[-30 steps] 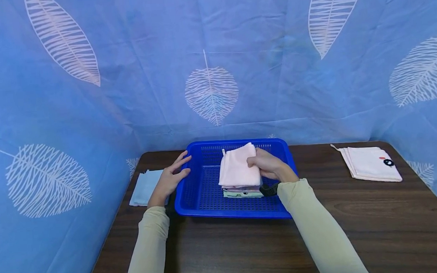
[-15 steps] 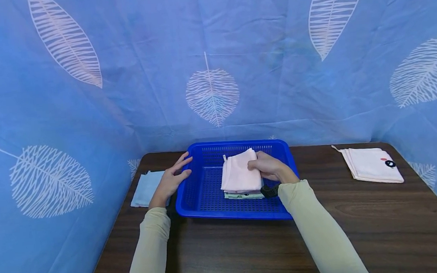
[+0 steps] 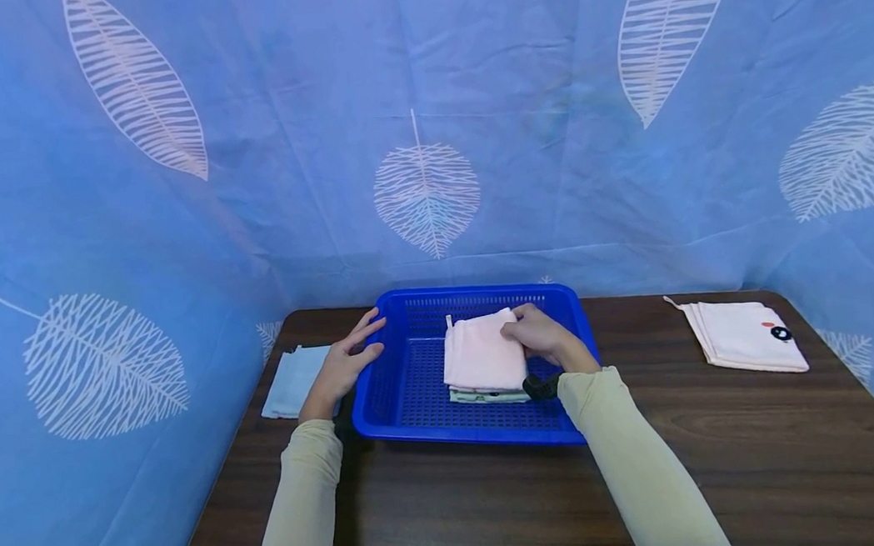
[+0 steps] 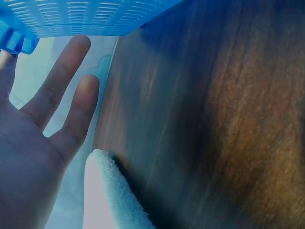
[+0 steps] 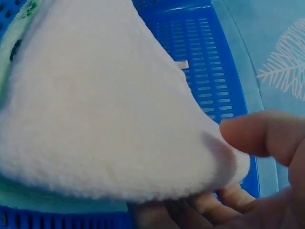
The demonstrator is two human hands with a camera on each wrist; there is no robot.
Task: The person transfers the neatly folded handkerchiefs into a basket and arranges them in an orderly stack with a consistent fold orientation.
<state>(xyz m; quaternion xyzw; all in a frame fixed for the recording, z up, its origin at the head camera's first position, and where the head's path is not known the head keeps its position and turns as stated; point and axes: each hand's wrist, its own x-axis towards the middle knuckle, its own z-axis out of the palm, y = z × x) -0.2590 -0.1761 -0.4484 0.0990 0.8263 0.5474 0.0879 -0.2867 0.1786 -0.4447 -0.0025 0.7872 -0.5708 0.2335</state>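
Observation:
A folded pink towel (image 3: 483, 354) with a hanging loop lies on a small stack inside the blue plastic basket (image 3: 447, 437). Below it shows the edge of a green patterned towel (image 3: 490, 397). My right hand (image 3: 546, 337) is at the pink towel's right corner. In the right wrist view its fingers reach under that corner, while the thumb (image 5: 243, 136) stands off the cloth, casting a shadow on it. At the basket's left rim is my left hand (image 3: 343, 369), fingers spread and nearly straight, holding no towel.
A folded light blue towel (image 3: 293, 384) lies on the table left of the basket, partly behind the left hand. Far right on the brown wooden table (image 3: 718, 448) lies another folded pink towel (image 3: 741, 334) with a printed face. A blue leaf-print cloth (image 3: 521, 176) hangs behind.
My right hand has lowered the pink towel onto the stack, where it now lies flatter, and the thumb has shifted off it. The left hand has stayed at the rim.

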